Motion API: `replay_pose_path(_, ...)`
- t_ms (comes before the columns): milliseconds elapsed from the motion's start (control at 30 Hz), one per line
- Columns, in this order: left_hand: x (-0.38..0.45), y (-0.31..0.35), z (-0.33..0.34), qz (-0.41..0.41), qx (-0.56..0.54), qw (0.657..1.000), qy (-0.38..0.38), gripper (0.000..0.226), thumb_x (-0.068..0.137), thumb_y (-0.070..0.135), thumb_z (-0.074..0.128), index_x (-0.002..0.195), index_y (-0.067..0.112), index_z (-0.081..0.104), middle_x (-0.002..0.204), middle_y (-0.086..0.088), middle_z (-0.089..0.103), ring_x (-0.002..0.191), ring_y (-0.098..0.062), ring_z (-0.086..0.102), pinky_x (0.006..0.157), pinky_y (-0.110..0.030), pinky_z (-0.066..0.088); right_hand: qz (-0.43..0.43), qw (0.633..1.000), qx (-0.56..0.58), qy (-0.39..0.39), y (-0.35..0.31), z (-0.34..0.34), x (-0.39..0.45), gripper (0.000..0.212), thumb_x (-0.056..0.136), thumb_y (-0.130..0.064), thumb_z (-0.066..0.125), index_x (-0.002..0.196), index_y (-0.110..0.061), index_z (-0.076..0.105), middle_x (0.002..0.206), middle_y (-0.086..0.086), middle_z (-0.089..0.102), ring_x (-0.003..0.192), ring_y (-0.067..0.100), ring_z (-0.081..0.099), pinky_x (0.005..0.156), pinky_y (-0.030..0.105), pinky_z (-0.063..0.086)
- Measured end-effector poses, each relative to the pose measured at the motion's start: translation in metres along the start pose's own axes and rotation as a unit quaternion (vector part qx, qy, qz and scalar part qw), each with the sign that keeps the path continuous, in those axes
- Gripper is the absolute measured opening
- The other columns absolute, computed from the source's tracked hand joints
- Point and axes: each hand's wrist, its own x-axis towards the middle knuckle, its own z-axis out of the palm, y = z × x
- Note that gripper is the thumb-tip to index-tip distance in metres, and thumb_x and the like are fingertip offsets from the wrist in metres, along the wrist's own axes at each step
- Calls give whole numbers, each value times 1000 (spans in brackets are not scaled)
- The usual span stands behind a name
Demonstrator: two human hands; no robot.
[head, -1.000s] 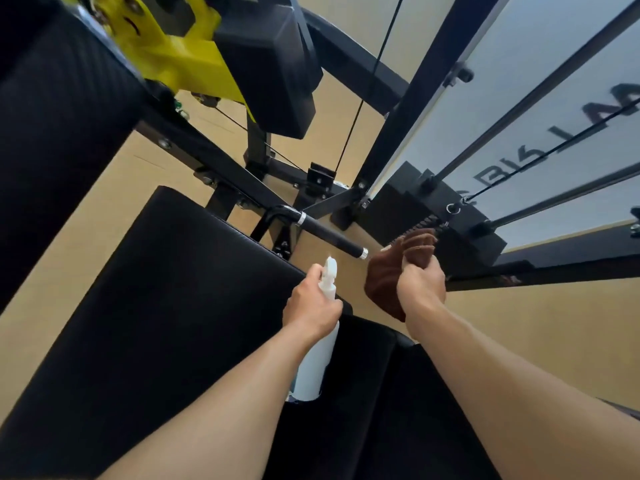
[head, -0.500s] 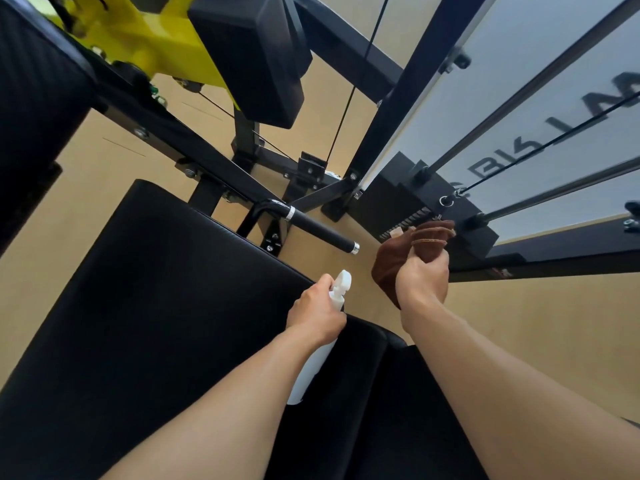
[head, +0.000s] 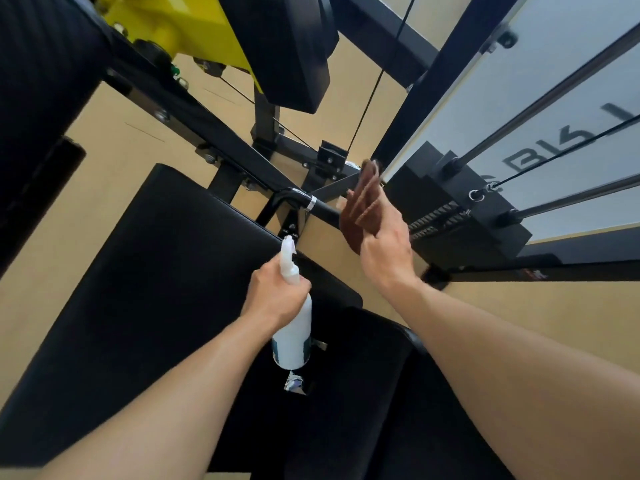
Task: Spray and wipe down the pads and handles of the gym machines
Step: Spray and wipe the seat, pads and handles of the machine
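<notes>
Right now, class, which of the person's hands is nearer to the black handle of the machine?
Right. The right hand holds the brown cloth against the end of the handle, while the left hand grips the spray bottle lower down, over the seat pad.

A tan floor (head: 540, 327) is seen under even, bright light, crossed by a black steel frame (head: 221, 133) with a yellow bracket (head: 194, 26), while a frosted panel (head: 540, 98) with dark lettering is set behind steel guide rods (head: 554, 84).
</notes>
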Motion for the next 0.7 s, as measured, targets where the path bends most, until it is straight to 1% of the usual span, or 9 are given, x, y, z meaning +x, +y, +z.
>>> replay_pose_path(100,18,-3,-14,-17,55,998,0,33,86,30,65,119,27,66,125,-3,66,110,-23,62,92,-38,55,-69,976,-178,-108,2,29,33,80,97,-17,52,164,-39,13,167,-2,30,153,23,26,128,50,19)
replay_pose_path(167,34,-5,-16,8,179,984,18,56,87,40,64,142,37,56,164,-4,31,153,-30,22,124,-45,23,-90,947,-267,-154,4,49,51,82,100,-22,50,165,-37,2,172,3,14,158,28,9,129,49,8)
replay_pose_path(200,42,-6,-16,24,220,975,22,60,87,43,63,146,38,52,171,0,11,158,-27,-4,127,-47,4,-94,942,-286,-151,6,58,58,83,100,-27,51,164,-37,-1,172,5,12,158,31,8,129,50,7)
replay_pose_path(267,56,-7,-14,26,238,971,11,64,87,47,61,149,34,50,172,4,-4,155,-26,-24,126,-52,-9,-95,940,-305,-121,10,70,70,86,98,-34,58,164,-35,3,167,8,23,154,33,18,127,52,14)
replay_pose_path(367,69,-8,-11,8,265,964,-7,65,88,51,58,148,27,52,172,4,-6,154,-28,-27,124,-58,-8,-104,937,-309,-124,9,68,77,79,98,-33,62,163,-30,17,156,7,40,146,30,35,122,51,28)
replay_pose_path(467,68,-4,-11,-1,259,966,-13,68,90,50,58,150,19,49,172,3,-8,153,-29,-29,124,-61,-6,-99,958,-239,-126,-6,48,71,49,100,-26,58,148,-34,46,131,0,61,121,25,59,105,47,48)
replay_pose_path(567,68,-5,-9,-6,249,968,-9,72,90,52,59,150,15,47,172,3,-8,153,-27,-31,124,-60,-7,-132,978,-153,-57,-24,26,55,24,99,-42,61,122,-34,61,101,-8,69,93,17,67,88,41,56)
replay_pose_path(633,69,-9,-8,3,258,966,-10,65,87,56,59,141,20,58,172,4,-10,152,-28,-33,124,-61,-8,-154,978,-114,-80,-32,16,52,28,97,-58,58,109,-33,66,92,-10,71,86,14,67,83,39,56)
replay_pose_path(700,69,-11,-7,13,265,964,-16,62,85,57,60,136,22,62,171,5,-13,151,-28,-34,124,-61,-8,-152,966,-167,-129,-34,12,61,39,97,-68,49,108,-35,66,95,-10,72,90,16,67,86,41,55)
